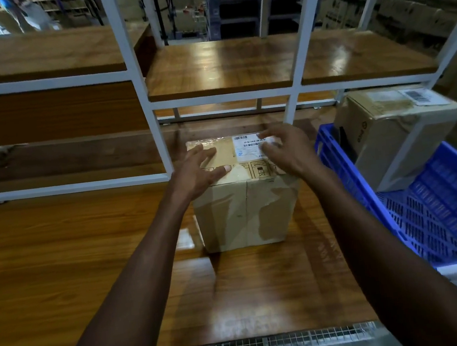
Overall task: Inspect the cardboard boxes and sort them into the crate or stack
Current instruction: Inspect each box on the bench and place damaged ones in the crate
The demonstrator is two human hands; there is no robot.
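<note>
A taped cardboard box (247,213) with a white barcode label stands upright on the wooden table, in the middle of the view. My left hand (199,170) lies flat on the left part of its top, fingers straight. My right hand (287,149) hovers over the top right by the label, fingers spread and slightly bent, holding nothing. A blue plastic crate (438,224) sits at the right, and a second cardboard box (395,138) leans tilted inside it against its far end.
A white metal shelf frame (157,124) with wooden boards rises just behind the box. The wooden table (75,259) stretches to the left, with a dark cable at its left edge. A metal grid strip runs along the near edge.
</note>
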